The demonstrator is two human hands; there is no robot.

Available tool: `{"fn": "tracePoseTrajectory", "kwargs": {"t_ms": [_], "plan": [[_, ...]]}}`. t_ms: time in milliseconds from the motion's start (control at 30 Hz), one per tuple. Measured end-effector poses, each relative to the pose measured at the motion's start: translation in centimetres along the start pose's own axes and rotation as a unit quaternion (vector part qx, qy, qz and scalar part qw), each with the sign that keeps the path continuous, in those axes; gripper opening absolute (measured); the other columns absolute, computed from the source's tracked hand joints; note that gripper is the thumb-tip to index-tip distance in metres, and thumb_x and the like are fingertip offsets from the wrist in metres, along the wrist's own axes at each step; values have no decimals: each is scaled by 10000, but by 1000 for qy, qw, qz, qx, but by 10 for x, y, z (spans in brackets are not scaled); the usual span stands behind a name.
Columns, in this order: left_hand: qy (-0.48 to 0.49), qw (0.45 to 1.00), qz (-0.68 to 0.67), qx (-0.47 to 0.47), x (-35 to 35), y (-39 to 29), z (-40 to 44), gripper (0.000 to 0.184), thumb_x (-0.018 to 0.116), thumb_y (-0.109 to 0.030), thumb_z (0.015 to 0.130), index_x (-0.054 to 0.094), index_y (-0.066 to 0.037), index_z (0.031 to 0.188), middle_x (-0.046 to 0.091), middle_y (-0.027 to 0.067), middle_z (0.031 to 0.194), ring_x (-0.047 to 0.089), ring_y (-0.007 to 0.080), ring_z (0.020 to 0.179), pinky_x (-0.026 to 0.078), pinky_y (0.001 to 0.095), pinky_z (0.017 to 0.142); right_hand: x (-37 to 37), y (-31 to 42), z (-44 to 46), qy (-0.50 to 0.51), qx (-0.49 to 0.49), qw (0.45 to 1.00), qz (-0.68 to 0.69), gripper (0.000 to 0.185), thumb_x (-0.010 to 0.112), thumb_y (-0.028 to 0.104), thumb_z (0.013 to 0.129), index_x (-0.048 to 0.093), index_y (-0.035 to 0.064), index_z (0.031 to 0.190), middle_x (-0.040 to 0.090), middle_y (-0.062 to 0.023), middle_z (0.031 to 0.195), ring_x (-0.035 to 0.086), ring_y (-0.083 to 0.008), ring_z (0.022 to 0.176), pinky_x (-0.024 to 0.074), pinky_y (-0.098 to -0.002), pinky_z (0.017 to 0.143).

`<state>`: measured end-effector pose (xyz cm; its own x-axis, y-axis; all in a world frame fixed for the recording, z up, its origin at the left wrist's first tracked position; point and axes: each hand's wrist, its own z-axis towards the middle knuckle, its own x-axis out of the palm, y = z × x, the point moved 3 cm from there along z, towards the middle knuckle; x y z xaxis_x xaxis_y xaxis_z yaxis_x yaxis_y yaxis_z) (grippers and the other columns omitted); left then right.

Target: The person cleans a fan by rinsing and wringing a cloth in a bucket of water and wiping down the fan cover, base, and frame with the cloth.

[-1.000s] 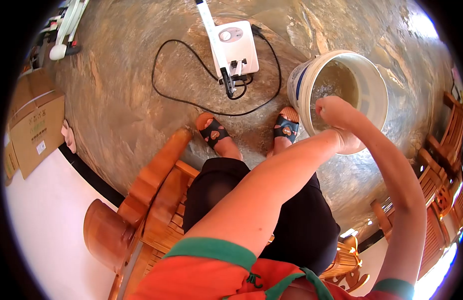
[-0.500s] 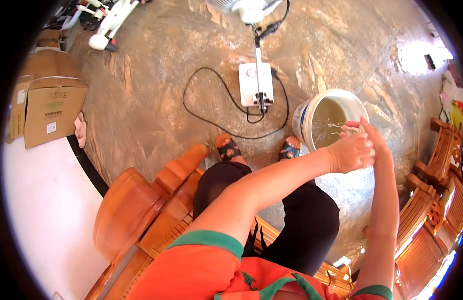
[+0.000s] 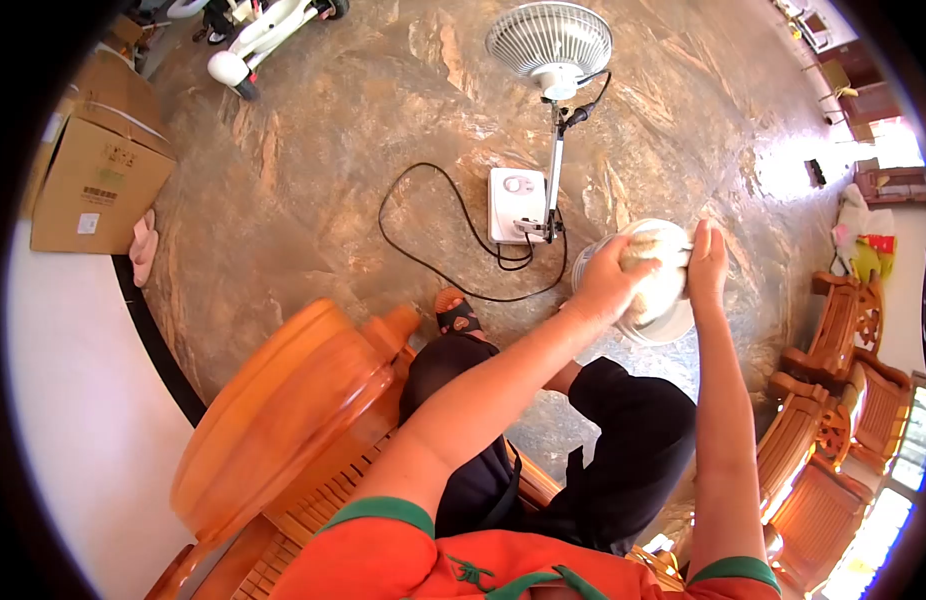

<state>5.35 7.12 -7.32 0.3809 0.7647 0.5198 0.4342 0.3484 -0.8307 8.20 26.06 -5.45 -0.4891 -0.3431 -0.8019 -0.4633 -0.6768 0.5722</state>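
Observation:
My left hand (image 3: 608, 285) is closed on a pale, wet-looking cloth (image 3: 655, 275), its thumb lying over the near side. The cloth is spread above the bucket (image 3: 673, 328) and hides most of its opening. On the other side, my right hand (image 3: 707, 265) has its fingers pressed together at the cloth's right edge, seemingly pinching it. Glare and blur soften the cloth's outline. The white bucket stands on the floor just beyond my knees, and the water in it is hidden now.
A small fan (image 3: 551, 45) on a white base (image 3: 516, 205) stands beyond the bucket, its black cord (image 3: 383, 215) looped on the floor. A wooden armrest (image 3: 283, 410) is at left, near a cardboard box (image 3: 103, 185). Wooden chairs (image 3: 818, 420) line the right.
My hands were clasped together with water dripping into the bucket. They have moved apart, with the cloth opened out between them. The view has shifted, showing more of the fan.

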Motion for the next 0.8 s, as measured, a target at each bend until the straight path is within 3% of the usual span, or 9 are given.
{"fn": "tracePoseTrajectory", "kwargs": {"t_ms": [67,100,167,333,467,533,633,700,800], "plan": [[8,1000,4,4,-12,-23,0,393,662,-180,803,539,47,1098,634,130,964,624,164,822,508,278,705,10,-9,-4,77,167,958,218,405,473,441,918,545,78,1085,586,-160,1069,583,-306,883,466,-398,748],[27,999,25,7,-17,-28,1,387,660,-173,799,541,43,1097,635,134,964,624,172,834,507,292,718,13,7,-21,134,295,867,378,440,462,477,915,515,103,1140,554,-147,1171,576,-312,932,471,-408,783],[89,992,82,22,-17,-27,4,406,660,-198,790,542,36,1101,635,141,965,625,192,849,504,314,740,24,48,-50,263,250,684,632,590,421,578,889,449,102,1235,479,-128,1279,564,-318,1007,469,-433,859],[180,921,337,77,-20,-30,7,412,632,-282,796,549,31,1051,623,201,943,631,233,858,497,347,755,58,54,-61,219,279,700,619,517,402,418,923,460,33,1262,542,-145,1211,557,-283,1060,466,-419,920],[-36,975,213,53,-53,-61,20,310,572,-256,863,572,-22,1066,625,140,900,627,202,811,498,322,707,77,41,-35,241,228,580,744,523,383,413,894,458,61,1273,526,-161,1230,536,-331,1084,441,-459,955],[-264,940,179,125,-82,-41,46,262,498,-212,869,578,19,964,597,190,900,589,327,827,454,407,777,82,65,-16,236,200,619,722,499,368,416,899,472,72,1246,518,-166,1223,515,-340,1111,432,-486,964],[-262,960,100,-22,-130,36,91,505,329,-376,911,540,43,1098,584,277,1033,523,410,1036,386,450,895,108,59,17,245,218,656,680,481,351,408,928,460,65,1247,543,-147,1187,531,-321,1088,439,-471,943],[-219,963,-124,-98,-134,78,92,674,270,-498,960,354,43,1353,411,141,1374,362,218,1272,245,322,1044,135,65,30,159,259,744,595,421,399,372,936,476,62,1209,570,-145,1110,577,-296,1008,495,-444,857],[-181,966,-140,-123,-134,113,102,700,247,-549,947,358,2,1364,429,114,1361,374,204,1248,242,322,1040,175,77,28,122,244,820,504,436,558,301,885,451,30,1209,580,-152,1054,596,-264,959,522,-410,794]]}}
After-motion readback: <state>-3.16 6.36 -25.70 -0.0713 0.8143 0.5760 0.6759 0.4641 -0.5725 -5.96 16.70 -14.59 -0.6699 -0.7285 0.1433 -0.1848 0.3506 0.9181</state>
